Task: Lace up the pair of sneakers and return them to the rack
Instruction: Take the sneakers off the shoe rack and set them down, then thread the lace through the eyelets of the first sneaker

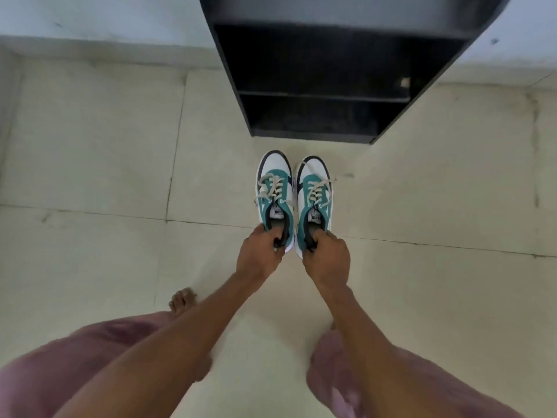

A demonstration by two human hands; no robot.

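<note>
Two white, teal and navy sneakers with cream laces sit side by side, toes pointing away from me toward the rack. My left hand (260, 250) grips the heel collar of the left sneaker (275, 188). The heel collar of the right sneaker (315, 194) is pinched by my right hand (327, 256). Both shoes are laced; loose lace ends trail off their outer sides. The black shoe rack (325, 98) stands just beyond the toes, its shelves dark and open toward me.
Pale tiled floor (105, 164) spreads all around. A light wall (90, 22) runs behind the rack. My bare foot (182, 301) and pink trouser legs (75, 363) fill the lower part of the view. A small pale scrap (404, 82) lies on a rack shelf.
</note>
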